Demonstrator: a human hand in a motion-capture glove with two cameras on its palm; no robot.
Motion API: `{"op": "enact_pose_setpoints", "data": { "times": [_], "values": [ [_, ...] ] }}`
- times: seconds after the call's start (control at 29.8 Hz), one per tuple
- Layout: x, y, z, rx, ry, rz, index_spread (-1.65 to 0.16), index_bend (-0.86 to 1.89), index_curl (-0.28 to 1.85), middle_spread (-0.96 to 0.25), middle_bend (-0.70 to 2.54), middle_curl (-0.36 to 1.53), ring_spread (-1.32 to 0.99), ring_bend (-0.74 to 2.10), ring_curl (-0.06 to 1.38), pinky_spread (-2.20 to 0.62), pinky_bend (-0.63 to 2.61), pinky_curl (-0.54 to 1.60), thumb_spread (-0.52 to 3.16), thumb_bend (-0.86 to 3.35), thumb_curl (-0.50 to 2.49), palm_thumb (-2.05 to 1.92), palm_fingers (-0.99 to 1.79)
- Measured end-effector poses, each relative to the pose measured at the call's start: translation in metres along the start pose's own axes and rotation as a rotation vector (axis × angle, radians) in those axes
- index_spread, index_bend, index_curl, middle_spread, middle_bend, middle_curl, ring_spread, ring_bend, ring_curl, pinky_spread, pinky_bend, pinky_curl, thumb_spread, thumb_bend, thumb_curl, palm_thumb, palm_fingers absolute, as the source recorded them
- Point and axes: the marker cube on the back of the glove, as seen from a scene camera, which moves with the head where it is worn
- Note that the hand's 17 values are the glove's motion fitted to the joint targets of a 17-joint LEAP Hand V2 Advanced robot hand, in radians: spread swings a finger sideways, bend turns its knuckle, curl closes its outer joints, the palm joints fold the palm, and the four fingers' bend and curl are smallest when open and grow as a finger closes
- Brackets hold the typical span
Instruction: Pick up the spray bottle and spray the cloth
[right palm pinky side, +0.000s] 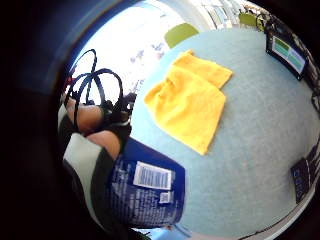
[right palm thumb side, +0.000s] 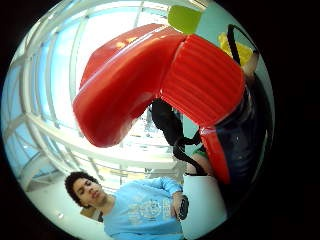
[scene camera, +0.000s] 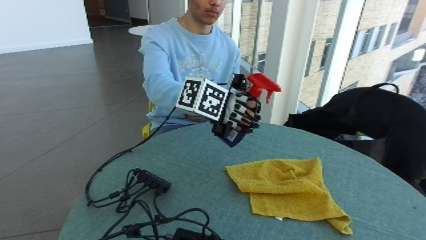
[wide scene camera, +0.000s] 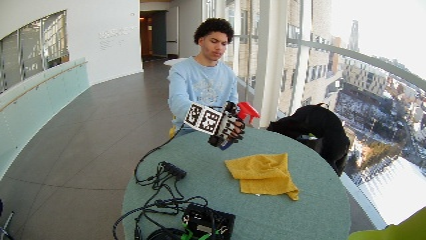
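Item: spray bottle, held above the table in the gloved right hand, well apart from the cloth. The fingers are wrapped round the neck and upper body just under the head; the bare hand is not in view.

Build: red plastic trigger head, smooth and glossy, with a ribbed collar; dark blue body carrying a printed label with a barcode. Rigid walls, likely to be slick under a glove. Weight probably moderate, depending on fill, which cannot be read through the dark body.

Best hold: at the neck, as now, with a finger free for the trigger; whether one already rests on it is hard to tell.

Item: cloth, yellow, soft napped terry, limp, lying flat on the table in loose folds. Light; it may shift under the spray.

Surface: round table, teal felt-like covering.
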Motion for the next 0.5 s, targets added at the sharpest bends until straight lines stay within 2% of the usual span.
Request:
{"op": "enact_pose_setpoints", "data": {
  "times": [0.5],
  "values": [
    [-0.078,-0.016,0.108,0.034,-0.159,-0.279,-0.2,0.17,0.48,-0.08,0.36,0.49,-0.04,0.55,0.4,0.11,0.22,0.37,0.5,-0.03,0.75,0.93,1.18]
  ]
}}
